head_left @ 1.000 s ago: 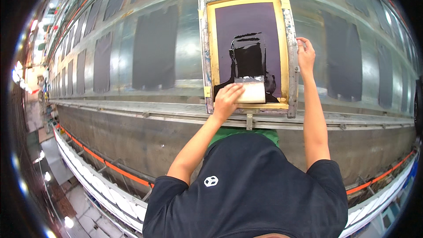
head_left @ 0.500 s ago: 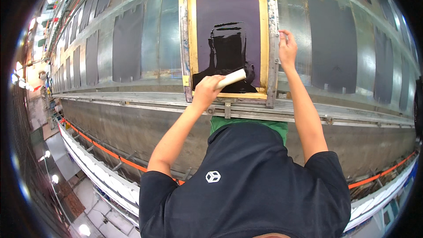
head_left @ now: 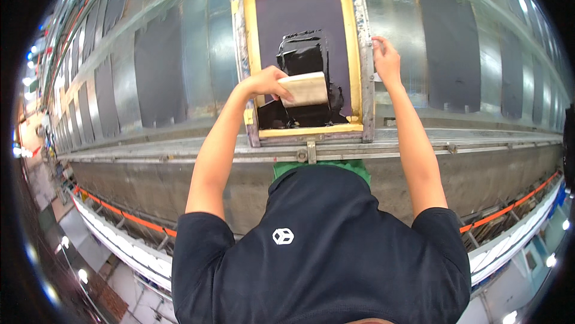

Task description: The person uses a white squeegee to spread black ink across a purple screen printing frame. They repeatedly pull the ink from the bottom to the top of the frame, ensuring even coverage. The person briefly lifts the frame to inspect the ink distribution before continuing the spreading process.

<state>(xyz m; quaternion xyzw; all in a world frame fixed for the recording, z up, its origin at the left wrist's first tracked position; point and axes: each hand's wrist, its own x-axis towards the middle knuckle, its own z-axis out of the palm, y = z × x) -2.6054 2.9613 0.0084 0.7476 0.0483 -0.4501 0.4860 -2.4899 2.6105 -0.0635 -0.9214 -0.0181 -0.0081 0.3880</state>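
Observation:
My left hand [head_left: 268, 83] is closed around the left end of a pale, wooden-looking squeegee [head_left: 306, 89]. The squeegee's broad face shows above glossy black ink [head_left: 302, 54] pooled on a dark screen mesh [head_left: 299, 12]. Whether its lower edge touches the mesh is hidden. A worn metal screen frame [head_left: 364, 66], lined inside with yellow tape [head_left: 250, 21], surrounds the mesh. At the frame's right outer side, my right hand [head_left: 388, 63] has its fingers curled against the edge. More ink lies along the near end of the mesh.
The frame lies on a long metallic table [head_left: 395, 12] with dark rectangular sheets [head_left: 449, 48] on both sides. Along its near edge runs a metal rail [head_left: 239, 153] with a bracket [head_left: 311, 151] by the frame. An orange strip [head_left: 126, 211] runs lower down.
My left hand has moved the squeegee away from me, up the mesh, and turned it so its broad face shows. My right hand stays by the frame's right side. The whole view has shifted slightly.

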